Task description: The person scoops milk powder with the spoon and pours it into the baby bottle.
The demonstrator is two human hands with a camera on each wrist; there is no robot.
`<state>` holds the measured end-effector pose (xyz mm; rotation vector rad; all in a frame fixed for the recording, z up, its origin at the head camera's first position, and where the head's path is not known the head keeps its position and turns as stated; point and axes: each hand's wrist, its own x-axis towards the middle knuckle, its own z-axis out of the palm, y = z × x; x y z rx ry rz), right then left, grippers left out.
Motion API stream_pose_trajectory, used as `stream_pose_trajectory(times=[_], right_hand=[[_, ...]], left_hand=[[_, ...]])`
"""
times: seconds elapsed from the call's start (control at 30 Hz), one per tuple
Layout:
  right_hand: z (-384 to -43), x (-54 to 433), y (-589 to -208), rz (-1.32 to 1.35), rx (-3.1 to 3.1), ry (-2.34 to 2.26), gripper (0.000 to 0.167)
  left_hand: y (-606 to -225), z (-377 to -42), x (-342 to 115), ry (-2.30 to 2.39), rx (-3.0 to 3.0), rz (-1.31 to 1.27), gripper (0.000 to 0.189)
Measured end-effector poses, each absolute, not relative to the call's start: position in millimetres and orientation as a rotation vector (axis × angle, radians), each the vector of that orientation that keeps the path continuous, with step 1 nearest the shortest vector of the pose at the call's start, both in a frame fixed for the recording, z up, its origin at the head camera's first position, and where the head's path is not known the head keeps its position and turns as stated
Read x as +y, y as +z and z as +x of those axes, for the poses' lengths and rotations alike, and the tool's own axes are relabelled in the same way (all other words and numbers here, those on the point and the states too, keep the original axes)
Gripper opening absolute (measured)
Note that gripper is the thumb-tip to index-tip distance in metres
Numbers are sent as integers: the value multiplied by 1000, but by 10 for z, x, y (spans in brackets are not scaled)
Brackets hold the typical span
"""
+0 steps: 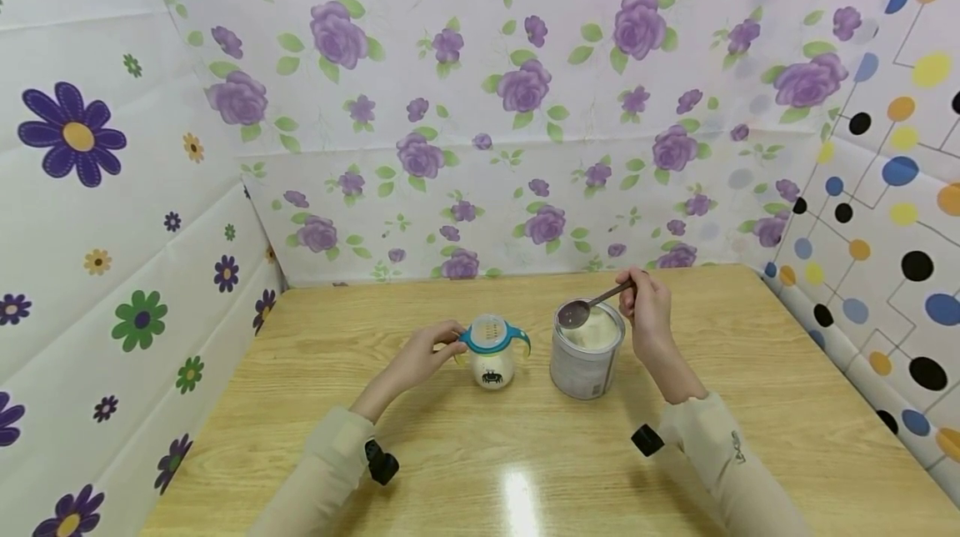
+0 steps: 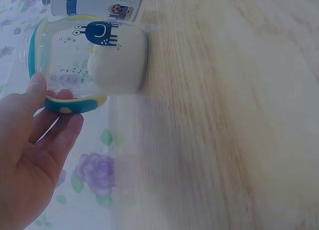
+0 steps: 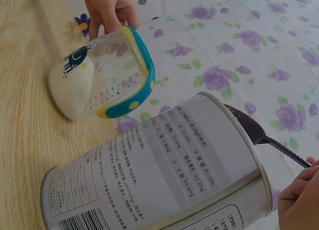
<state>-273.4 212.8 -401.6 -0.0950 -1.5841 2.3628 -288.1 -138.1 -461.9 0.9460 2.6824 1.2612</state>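
My left hand [image 1: 429,351] holds a handle [image 2: 72,105] of a clear baby bottle [image 1: 491,368], thumb and fingers on either side of it. Whitish powder [image 2: 119,60] fills the lower part of the bottle, which stands upright on the table and has a blue-green collar [image 3: 142,50] and a dark cartoon print. In my right hand [image 1: 649,312] is the handle of a dark spoon [image 1: 574,314], its bowl over the mouth of an open milk powder can [image 1: 583,372]. Pale powder [image 1: 600,328] shows inside the can, just right of the bottle.
Both vessels stand on a light wooden table [image 1: 480,454], near its middle. Floral sheeting [image 1: 480,162] rises behind the table, with patterned panels at the left and right. Each forearm wears a small black device [image 1: 382,464] near the sleeve cuff.
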Motion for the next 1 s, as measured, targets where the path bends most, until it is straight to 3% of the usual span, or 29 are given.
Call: stream_pose_trajectory(times=[1.0], right_hand=[[-2804,2206,-4144,-111,-1733,2317,40]], left_hand=[[-4582,-2851,-1372,1228,2702,892,12]])
